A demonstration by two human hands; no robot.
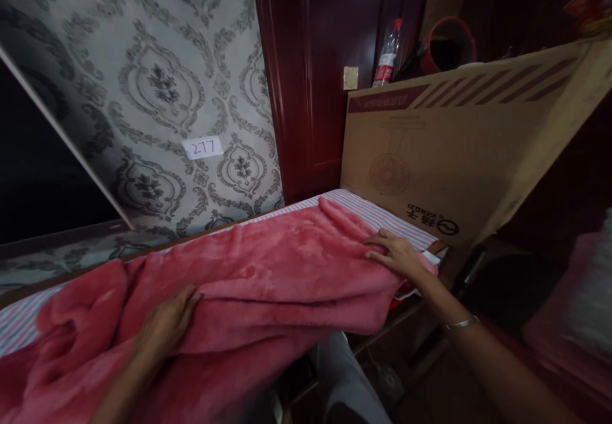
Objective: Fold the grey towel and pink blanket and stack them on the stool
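A pink plush blanket (282, 252) lies rumpled along a striped sheet (377, 217), its near side hanging over the front edge. On the left, my left hand (167, 319) has its fingers pressed together on a fold of the blanket, and creases run rightward from the fingertips. My right hand (394, 253) rests near the blanket's right end with its fingers apart and lying on the pile. A bracelet circles the right wrist. Beneath the right hand, a bit of white and bright red edging shows.
A large cardboard box (459, 150) stands just beyond the right end, with a plastic bottle (386, 57) at its far corner. Patterned wallpaper (162, 86) and a dark red door (325, 92) are behind. A dark screen (43, 169) is at left. My leg (347, 379) shows below.
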